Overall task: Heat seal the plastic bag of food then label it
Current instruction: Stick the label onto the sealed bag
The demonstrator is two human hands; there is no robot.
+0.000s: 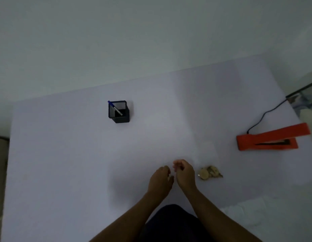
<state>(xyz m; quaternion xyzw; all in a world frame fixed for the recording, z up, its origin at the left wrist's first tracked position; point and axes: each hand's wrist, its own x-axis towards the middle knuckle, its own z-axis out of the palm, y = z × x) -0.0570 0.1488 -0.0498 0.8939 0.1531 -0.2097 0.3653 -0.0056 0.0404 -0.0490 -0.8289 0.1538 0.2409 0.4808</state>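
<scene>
A small clear plastic bag of food [210, 172] with pale round pieces lies on the white table [64, 163], just right of my hands. My left hand [161, 180] and my right hand [184, 172] hover close together over the table's near middle. Their fingers are curled toward each other, and whether something small is pinched between them is too blurred to tell. The orange heat sealer [267, 138] sits at the far right with its upper arm raised, well apart from both hands.
A black square pen holder [119, 111] with a blue-capped pen [115, 107] stands at the back middle. The sealer's black cable [263, 116] runs off toward the right edge. Crumpled white material [267, 212] lies at the near right.
</scene>
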